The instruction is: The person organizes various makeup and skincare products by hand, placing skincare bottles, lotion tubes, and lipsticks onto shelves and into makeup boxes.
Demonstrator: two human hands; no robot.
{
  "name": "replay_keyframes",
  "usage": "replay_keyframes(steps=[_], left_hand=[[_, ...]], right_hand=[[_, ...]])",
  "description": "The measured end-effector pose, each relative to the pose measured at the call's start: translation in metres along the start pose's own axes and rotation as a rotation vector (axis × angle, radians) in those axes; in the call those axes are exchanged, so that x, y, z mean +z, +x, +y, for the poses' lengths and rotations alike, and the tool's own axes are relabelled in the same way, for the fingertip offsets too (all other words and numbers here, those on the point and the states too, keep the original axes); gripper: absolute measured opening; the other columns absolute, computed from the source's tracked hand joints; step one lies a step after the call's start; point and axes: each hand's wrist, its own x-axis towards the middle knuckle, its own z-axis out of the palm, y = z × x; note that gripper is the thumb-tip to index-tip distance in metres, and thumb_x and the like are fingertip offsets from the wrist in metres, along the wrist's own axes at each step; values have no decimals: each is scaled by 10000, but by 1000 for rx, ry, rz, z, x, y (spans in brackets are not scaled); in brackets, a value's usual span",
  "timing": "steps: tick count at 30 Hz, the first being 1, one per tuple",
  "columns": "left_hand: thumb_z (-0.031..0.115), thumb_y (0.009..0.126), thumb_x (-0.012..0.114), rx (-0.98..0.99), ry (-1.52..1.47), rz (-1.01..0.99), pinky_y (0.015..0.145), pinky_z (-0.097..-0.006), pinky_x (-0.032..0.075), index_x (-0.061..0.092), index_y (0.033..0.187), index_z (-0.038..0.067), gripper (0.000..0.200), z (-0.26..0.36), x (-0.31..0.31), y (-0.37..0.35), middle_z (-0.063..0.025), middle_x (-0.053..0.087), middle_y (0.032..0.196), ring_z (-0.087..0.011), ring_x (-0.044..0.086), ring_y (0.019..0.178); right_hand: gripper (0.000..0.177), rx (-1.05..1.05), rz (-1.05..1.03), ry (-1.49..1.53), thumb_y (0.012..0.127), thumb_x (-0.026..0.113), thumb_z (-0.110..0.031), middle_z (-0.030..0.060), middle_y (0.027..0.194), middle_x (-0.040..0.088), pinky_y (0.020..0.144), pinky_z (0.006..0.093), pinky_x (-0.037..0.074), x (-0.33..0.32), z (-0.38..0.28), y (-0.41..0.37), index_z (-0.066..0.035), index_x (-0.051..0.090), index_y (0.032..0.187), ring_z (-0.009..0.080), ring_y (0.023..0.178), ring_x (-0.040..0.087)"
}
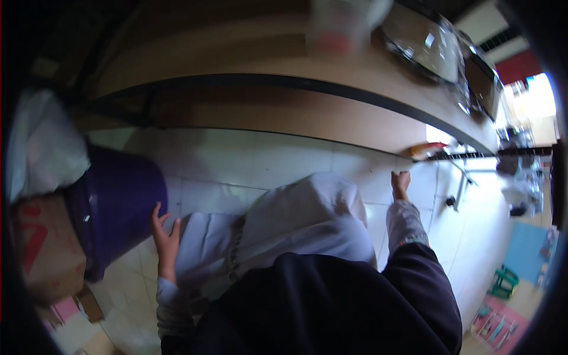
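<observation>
In the head view, the left hand (167, 236) is hovering, fingers apart, by the leftward purple container (121, 198), possibly touching; the right hand (400, 184) is hanging curled, contents unclear. Seemingly preparatory; gripping would be calling for curling left fingers.

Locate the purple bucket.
In the head view, the purple bucket is on the left side, between the open left hand and the cardboard box, with a white plastic bag close by its upper left.
</observation>
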Motion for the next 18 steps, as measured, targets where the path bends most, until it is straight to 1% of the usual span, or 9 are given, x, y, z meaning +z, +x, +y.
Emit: replay_keyframes(steps=[1,3,5,7,8,9,13,15,18], left_hand=[[49,813,673,47,1,49,940,-364,423,370,1373,65,637,4,-10,-4,-134,402,1402,-240,584,1041],[32,805,677,118,-34,146,938,-359,441,382,1359,48,627,14,-33,-11,-155,395,1401,-261,574,1059],[28,795,684,191,17,259,957,-371,436,411,1335,34,605,17,-64,-22,-170,399,1391,-287,526,1145],[73,786,696,310,209,428,1004,-418,391,460,1285,7,556,35,-108,-33,-202,458,1323,-352,464,1214],[93,778,702,314,257,490,1010,-433,378,476,1269,6,547,43,-134,-40,-204,473,1300,-371,463,1201],[96,773,705,338,319,586,1005,-433,382,485,1257,4,539,51,-161,-46,-202,477,1294,-370,466,1196],[86,769,711,355,397,935,1030,-410,346,485,1243,6,531,64,-259,-71,-173,478,1308,-340,444,1221],[88,772,710,325,464,1033,1035,-407,340,480,1246,6,533,63,-299,-82,-174,482,1301,-336,444,1221],[87,776,705,286,473,1126,1040,-404,334,468,1261,10,545,52,-340,-98,-173,478,1303,-327,437,1232]], right_hand=[[415,-225,-39,-83,702,772,-242,174,957,591,790,433,463,15,-1,-12,-13,536,953,348,901,557],[319,-599,-218,-124,729,751,-233,147,888,600,764,422,467,27,-29,-43,-27,560,880,335,857,566],[258,-635,-411,-9,723,749,-238,139,849,607,773,421,475,5,-101,-104,-47,589,789,326,864,586],[224,-872,-567,36,736,748,-179,140,872,620,742,401,517,-14,-165,-149,-42,585,805,315,841,636],[186,-918,-710,216,769,726,-132,122,863,624,711,360,544,-13,-190,-163,-26,576,799,273,802,657],[152,-999,-764,235,787,705,-89,97,853,626,711,335,557,-30,-227,-187,-14,575,810,216,789,659],[103,-1232,-860,430,823,666,-65,47,856,622,704,262,491,-95,-350,-278,-27,587,877,127,778,606],[102,-1360,-835,477,846,656,-73,25,853,606,726,242,464,-135,-397,-328,-35,584,907,98,795,575],[130,-1447,-925,556,826,665,-62,21,868,617,722,250,475,-178,-449,-400,-29,593,929,100,811,589]])
